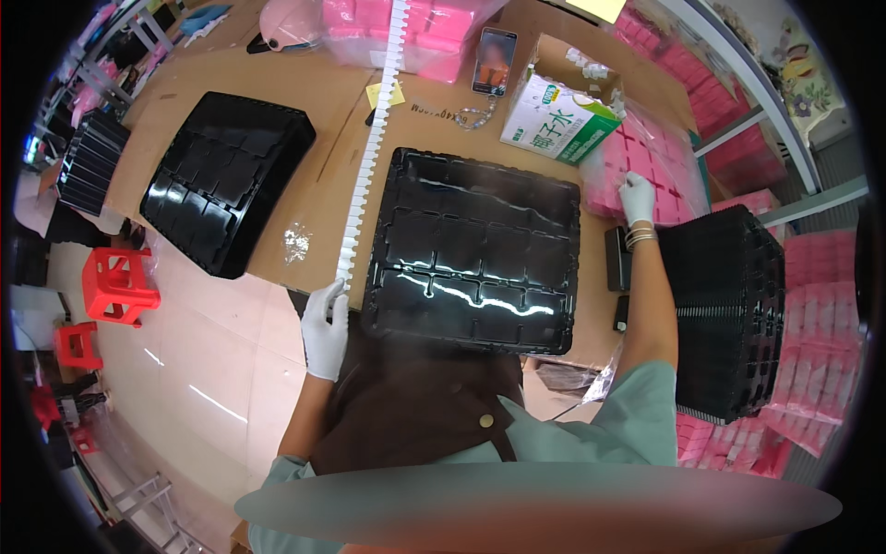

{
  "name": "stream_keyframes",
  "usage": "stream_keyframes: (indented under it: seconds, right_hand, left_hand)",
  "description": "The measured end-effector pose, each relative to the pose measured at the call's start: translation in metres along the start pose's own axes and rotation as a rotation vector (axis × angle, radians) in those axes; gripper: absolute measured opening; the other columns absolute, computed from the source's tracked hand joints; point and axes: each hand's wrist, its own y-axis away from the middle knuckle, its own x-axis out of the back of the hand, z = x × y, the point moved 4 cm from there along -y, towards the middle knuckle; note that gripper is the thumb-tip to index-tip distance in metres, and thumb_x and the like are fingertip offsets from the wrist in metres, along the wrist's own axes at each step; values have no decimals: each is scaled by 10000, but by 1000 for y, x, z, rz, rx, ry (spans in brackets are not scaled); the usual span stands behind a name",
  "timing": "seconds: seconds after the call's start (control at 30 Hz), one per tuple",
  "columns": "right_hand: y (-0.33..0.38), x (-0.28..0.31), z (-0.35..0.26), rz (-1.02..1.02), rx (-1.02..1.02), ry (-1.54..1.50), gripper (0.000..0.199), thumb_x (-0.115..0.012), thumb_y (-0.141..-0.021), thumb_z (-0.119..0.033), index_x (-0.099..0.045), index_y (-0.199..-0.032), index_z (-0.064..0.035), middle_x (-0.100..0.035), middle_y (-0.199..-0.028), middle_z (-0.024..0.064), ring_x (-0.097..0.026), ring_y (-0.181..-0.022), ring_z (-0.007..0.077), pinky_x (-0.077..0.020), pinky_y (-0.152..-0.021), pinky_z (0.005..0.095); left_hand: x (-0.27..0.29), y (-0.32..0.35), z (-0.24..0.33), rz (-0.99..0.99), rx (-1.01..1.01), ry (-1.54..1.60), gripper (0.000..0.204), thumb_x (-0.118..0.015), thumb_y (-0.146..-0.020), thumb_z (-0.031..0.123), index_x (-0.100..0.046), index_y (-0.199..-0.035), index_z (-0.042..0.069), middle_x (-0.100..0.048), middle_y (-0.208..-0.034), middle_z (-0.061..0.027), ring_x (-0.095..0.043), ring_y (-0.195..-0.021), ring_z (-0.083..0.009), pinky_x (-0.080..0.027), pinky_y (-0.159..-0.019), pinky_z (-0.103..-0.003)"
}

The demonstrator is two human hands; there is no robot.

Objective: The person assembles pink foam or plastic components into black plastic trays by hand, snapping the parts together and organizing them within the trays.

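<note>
A black plastic compartment tray (475,249) lies in front of me at the table's near edge, its surface glossy. My left hand (325,331), in a white glove, is at the table edge left of this tray. Its fingers reach the lower end of a long white notched strip (366,171) and look loosely extended. My right hand (637,198), also white-gloved, is over the edge of a plastic-wrapped pack of pink pieces (657,171) at the right. Its fingers are closed, and what is between them is too small to make out.
Another black tray (221,180) lies left of the strip. A tall stack of black trays (724,314) stands beside my right forearm. An open carton (563,111), a phone (495,61) and pink bagged packs (406,37) are farther back. Red stools (120,286) stand on the floor.
</note>
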Motion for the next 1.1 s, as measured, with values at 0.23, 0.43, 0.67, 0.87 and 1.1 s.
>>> stream_keyframes:
  seconds: [0.23,0.43,0.67,0.87,1.1]
  right_hand:
    - [-26,121,-74,379,122,-600,194,-517,-964,-196,-563,-927,-12,-497,-796,-15,-406,-716,97,-384,-670,265]
    - [97,90,-271,-174,418,-439,261,-506,-971,-246,-538,-926,10,-526,-754,102,-542,-719,244,-453,-683,368]
    - [213,6,-275,-424,515,-433,169,-592,-875,-174,-578,-926,-13,-608,-972,187,-601,-860,355,-488,-748,398]
    - [201,28,-128,46,-21,-235,276,-632,-878,-269,-644,-911,5,-609,-925,189,-610,-814,346,-482,-724,397]
    - [216,18,-108,-406,60,-161,286,-701,-818,-303,-655,-891,-31,-595,-870,154,-605,-755,282,-474,-682,365]
  left_hand:
    - [-12,-1,1,-182,304,263,259,-531,-944,81,-611,-1167,-24,-664,-976,-109,-634,-843,-144,-510,-782,-272]
    - [-80,-21,94,-839,184,1017,642,-368,-995,484,-466,-1308,-68,-611,-1165,-154,-603,-1064,-234,-461,-946,-344]
    - [-125,-74,69,-625,751,1140,295,-602,-916,228,-578,-1097,-3,-630,-1037,-109,-646,-914,-248,-541,-767,-375]
    - [-109,-84,23,-609,823,945,267,-595,-919,246,-570,-1055,17,-633,-983,-122,-645,-847,-303,-544,-696,-402]
    - [-118,-79,2,-663,918,1262,531,-541,-951,400,-420,-1303,22,-463,-1300,-172,-537,-1148,-313,-524,-841,-460]
